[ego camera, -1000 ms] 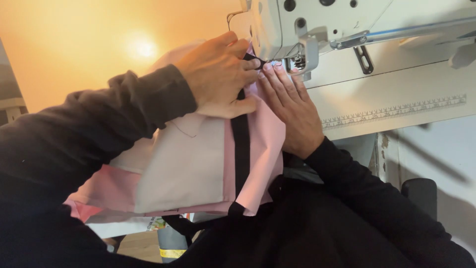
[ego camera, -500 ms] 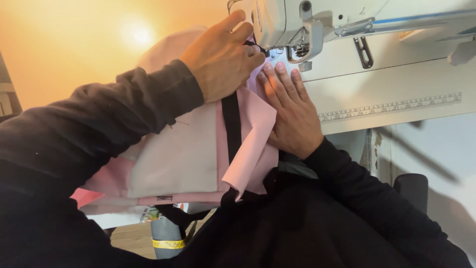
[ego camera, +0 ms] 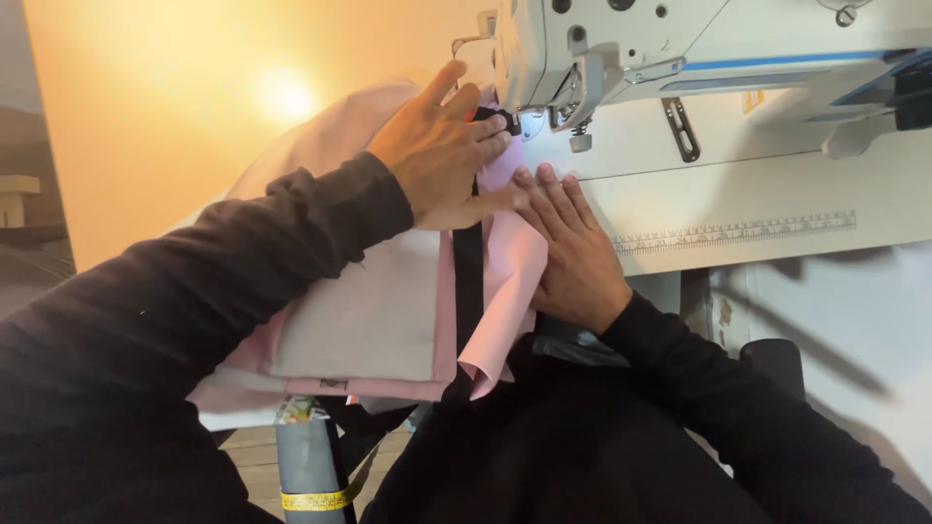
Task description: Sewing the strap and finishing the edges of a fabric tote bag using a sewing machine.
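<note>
A pink fabric piece [ego camera: 369, 320] with a black strap [ego camera: 467, 281] running along it lies on the sewing table, its far end under the white sewing machine head [ego camera: 621, 49]. My left hand [ego camera: 442, 155] presses down on the fabric and strap right beside the presser foot [ego camera: 580, 136], fingers spread forward. My right hand [ego camera: 568, 247] lies flat on the pink fabric's right edge, fingers pointing toward the needle. Both arms wear dark sleeves. The needle itself is hidden behind the machine head and my left hand.
The white machine bed [ego camera: 777, 194] carries a ruler strip [ego camera: 738, 233] along its front edge. A grey roll with yellow tape [ego camera: 309, 466] stands below the hanging fabric. An orange-lit table surface [ego camera: 175, 116] spreads to the left. A dark chair part [ego camera: 777, 364] shows at right.
My left hand has slid forward and flattened beside the presser foot. The fabric and strap have shifted slightly toward the machine. My right hand stays flat on the fabric.
</note>
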